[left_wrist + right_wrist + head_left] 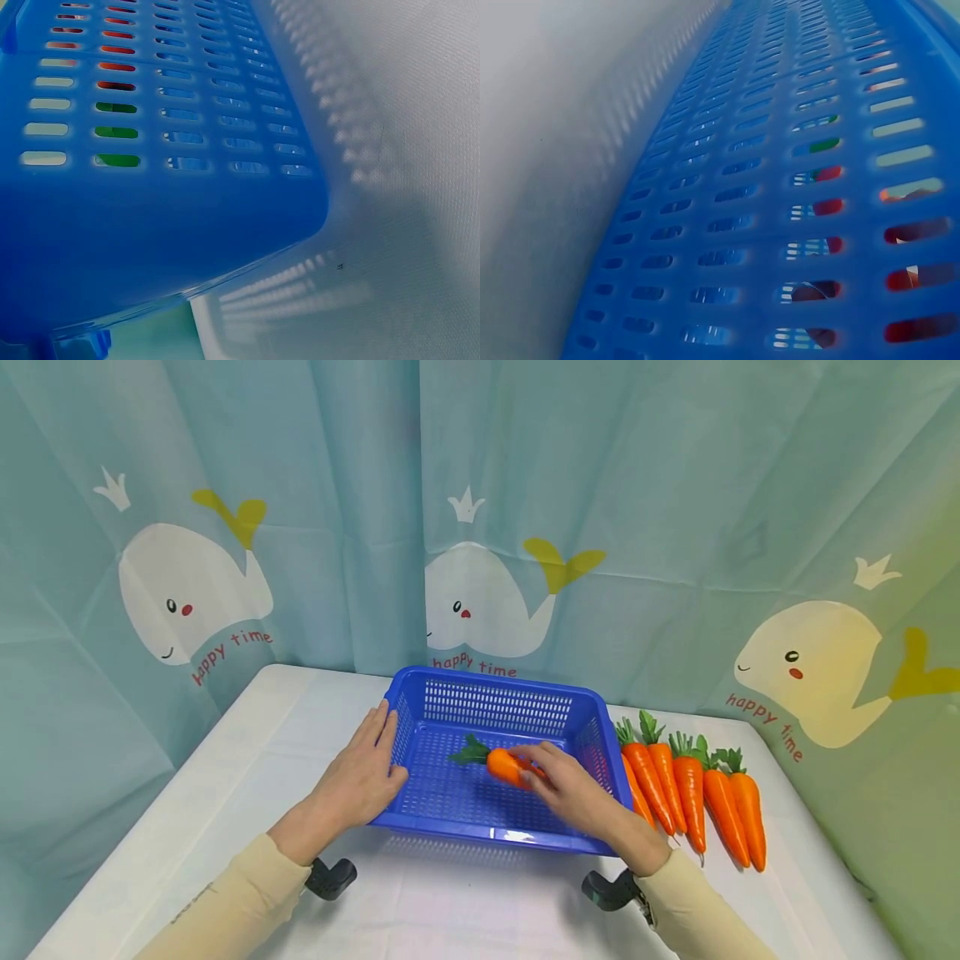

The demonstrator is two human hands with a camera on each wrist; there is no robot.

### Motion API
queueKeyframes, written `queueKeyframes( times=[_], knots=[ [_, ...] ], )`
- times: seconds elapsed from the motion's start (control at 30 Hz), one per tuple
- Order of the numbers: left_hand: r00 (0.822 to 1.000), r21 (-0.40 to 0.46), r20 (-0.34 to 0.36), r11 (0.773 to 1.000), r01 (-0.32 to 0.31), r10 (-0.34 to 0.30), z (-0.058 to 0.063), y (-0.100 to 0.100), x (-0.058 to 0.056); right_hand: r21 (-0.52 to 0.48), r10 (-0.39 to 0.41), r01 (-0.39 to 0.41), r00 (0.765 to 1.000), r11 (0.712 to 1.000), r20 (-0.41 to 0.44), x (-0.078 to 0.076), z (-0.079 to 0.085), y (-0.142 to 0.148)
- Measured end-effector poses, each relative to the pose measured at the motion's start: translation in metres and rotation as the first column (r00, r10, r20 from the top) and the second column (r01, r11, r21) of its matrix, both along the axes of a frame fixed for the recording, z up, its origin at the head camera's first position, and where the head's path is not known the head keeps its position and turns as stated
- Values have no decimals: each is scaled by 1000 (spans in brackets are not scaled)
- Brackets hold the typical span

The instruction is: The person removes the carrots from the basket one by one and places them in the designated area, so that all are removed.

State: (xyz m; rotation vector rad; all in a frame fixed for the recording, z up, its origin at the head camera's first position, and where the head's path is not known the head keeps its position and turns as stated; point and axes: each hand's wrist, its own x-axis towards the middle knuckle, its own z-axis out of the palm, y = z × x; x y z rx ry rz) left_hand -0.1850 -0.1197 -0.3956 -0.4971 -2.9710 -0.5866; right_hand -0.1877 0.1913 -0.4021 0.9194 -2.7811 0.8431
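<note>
A blue plastic basket with slotted walls stands on the white table. My left hand rests against its left rim, fingers straight and pointing away from me. Inside the basket, my right hand holds an orange carrot by its tapered end, the green leaves pointing left. Fingers cover the carrot's tip. Both wrist views are mostly filled by the basket's wall, with orange and green showing through the slots; neither hand can be made out there clearly.
Several carrots with green tops lie side by side on the table, right of the basket. A pale blue curtain printed with whales hangs behind the white table and along its sides.
</note>
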Motion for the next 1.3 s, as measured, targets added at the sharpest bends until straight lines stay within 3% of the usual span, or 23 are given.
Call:
queueKeyframes(
  times=[0.2, 0.5, 0.8, 1.3],
  knots=[
    [1000, 6, 3, 1000, -3, 3, 1, 0, 0, -19, 21, -22, 998, 1000, -66, -1, 1, 1],
    [1000, 9, 5, 1000, -3, 3, 0, -1, 0, -1, -73, 73, 994, 997, -83, 1, 2, 0],
    [1000, 16, 7, 1000, -2, 1, -1, -1, 0, -9, -103, 103, 990, 995, -98, 2, 4, 3],
    [1000, 18, 4, 1000, -3, 3, -1, 0, 0, -21, -60, 58, 990, 998, -131, 3, 9, 14]
  ],
)
